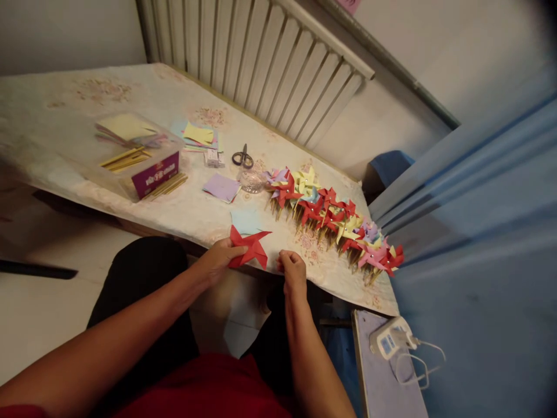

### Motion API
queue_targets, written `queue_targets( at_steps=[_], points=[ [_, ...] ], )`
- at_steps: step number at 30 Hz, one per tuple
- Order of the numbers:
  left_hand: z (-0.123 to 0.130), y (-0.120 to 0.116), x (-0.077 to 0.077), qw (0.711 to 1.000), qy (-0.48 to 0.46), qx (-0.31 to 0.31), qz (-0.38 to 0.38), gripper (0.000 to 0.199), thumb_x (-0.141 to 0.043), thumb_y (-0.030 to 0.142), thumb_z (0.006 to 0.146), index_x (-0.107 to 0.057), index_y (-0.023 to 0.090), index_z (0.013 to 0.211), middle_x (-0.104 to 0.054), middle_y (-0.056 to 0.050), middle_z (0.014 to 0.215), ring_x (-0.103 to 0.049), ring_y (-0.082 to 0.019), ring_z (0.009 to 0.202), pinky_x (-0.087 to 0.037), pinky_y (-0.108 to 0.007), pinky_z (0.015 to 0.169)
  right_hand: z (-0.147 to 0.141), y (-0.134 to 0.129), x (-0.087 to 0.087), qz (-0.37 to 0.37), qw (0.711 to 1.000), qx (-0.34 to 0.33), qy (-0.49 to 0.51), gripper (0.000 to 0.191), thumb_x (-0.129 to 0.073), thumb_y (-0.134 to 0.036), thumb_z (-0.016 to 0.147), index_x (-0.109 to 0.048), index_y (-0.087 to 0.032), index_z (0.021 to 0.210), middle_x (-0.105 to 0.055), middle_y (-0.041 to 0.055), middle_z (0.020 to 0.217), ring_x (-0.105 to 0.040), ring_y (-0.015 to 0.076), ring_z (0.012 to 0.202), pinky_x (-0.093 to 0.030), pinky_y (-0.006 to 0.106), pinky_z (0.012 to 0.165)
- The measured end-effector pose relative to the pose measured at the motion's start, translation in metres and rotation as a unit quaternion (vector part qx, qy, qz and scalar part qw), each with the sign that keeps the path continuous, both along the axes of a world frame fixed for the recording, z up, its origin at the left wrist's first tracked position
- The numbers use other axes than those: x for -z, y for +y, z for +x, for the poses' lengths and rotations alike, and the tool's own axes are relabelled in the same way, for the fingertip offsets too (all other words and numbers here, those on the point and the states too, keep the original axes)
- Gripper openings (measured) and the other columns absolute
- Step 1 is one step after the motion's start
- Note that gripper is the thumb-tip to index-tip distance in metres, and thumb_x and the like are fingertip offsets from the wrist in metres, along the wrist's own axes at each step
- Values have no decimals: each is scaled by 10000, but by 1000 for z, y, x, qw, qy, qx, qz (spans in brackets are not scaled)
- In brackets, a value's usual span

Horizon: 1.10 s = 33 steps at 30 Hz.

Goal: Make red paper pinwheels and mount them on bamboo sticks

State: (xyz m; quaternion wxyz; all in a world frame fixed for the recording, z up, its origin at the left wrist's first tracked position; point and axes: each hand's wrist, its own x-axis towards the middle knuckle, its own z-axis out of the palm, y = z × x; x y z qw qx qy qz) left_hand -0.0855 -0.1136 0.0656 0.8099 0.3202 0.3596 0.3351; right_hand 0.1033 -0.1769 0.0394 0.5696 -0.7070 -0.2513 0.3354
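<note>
Between the thumb and fingers of my left hand is a red paper pinwheel, its four-bladed shape spread just over the table's front edge. My right hand is a little to its right, apart from the paper, with the fingertips pinched together. Whatever may be between those fingertips is too small to make out. A light blue paper sheet lies right behind the red pinwheel. Farther back are a stack of purple paper squares and a clear dish of small shiny pieces.
Finished pinwheels on sticks lie in a long row at the right. Black-handled scissors rest behind the dish. A clear plastic box with sticks and paper stands left, near loose sticks. A white power adapter sits on a lower surface.
</note>
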Motion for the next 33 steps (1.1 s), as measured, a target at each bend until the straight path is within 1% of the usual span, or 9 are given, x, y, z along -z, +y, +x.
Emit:
queue_targets(
  at_steps=[4, 7, 11, 14, 18, 22, 27, 32, 33],
  points=[
    [-2, 38, -2, 997, -28, -59, -32, 181, -806, 186, 610, -735, 146, 771, -744, -34, 717, -648, -134, 622, -512, -244, 657, 15, 16, 15, -21, 998, 10, -64, 271, -699, -461, 624, -644, -195, 621, -598, -39, 519, -498, 127, 492, -400, 256, 519],
    [-2, 74, -4, 989, -72, -126, -29, 141, -791, 126, 606, -681, 153, 689, -707, -12, 657, -613, -109, 578, -512, -228, 631, 17, 27, 11, -21, 996, -22, -89, 223, -662, -425, 644, -649, -202, 628, -601, -36, 533, -506, 133, 499, -406, 266, 538],
    [-3, 122, 0, 977, -119, -176, -2, 173, -782, 81, 639, -622, 147, 647, -648, 19, 588, -564, -75, 526, -496, -202, 582, 16, 50, -11, -3, 990, -72, -124, 183, -651, -387, 661, -644, -205, 645, -603, -35, 563, -519, 137, 531, -416, 270, 566],
    [-7, 151, 9, 969, -147, -201, 1, 142, -766, 72, 675, -645, 136, 714, -700, -13, 663, -624, -103, 591, -527, -216, 601, 16, 75, -35, 13, 978, -98, -181, 165, -630, -362, 690, -637, -202, 651, -590, -33, 581, -518, 139, 563, -406, 266, 582],
    [-15, 176, 19, 956, -184, -226, -31, 150, -728, 14, 700, -644, 132, 737, -720, -26, 698, -649, -122, 596, -543, -229, 570, 14, 122, -65, 29, 955, -162, -249, 158, -592, -342, 734, -618, -202, 665, -568, -37, 596, -504, 134, 574, -399, 263, 593],
    [-19, 189, 18, 941, -202, -265, -57, 151, -681, -25, 737, -648, 122, 736, -721, -36, 706, -656, -125, 579, -541, -223, 543, 10, 183, -82, 15, 918, -209, -338, 144, -581, -298, 760, -612, -201, 658, -542, -51, 575, -477, 122, 555, -361, 247, 574],
    [-24, 201, 13, 933, -213, -283, -67, 143, -634, -29, 772, -657, 112, 767, -719, -32, 715, -646, -114, 564, -536, -225, 550, -2, 265, -80, -71, 843, -260, -465, 155, -555, -188, 799, -657, -180, 683, -642, -23, 638, -571, 124, 636, -395, 225, 613],
    [-26, 207, 15, 934, -217, -274, -79, 143, -700, -6, 738, -647, 126, 755, -707, -12, 693, -636, -107, 572, -510, -215, 556, -19, 321, -65, -220, 674, -340, -617, 245, -545, -168, 851, -779, -156, 920, -780, 46, 862, -685, 140, 791, -454, 202, 680],
    [-26, 208, 16, 934, -216, -271, -81, 152, -706, -5, 733, -648, 133, 763, -713, -8, 708, -640, -106, 582, -507, -213, 560, -21, 330, -61, -238, 653, -348, -629, 253, -558, -163, 847, -789, -159, 952, -791, 57, 893, -700, 147, 813, -466, 201, 699]
  ],
)
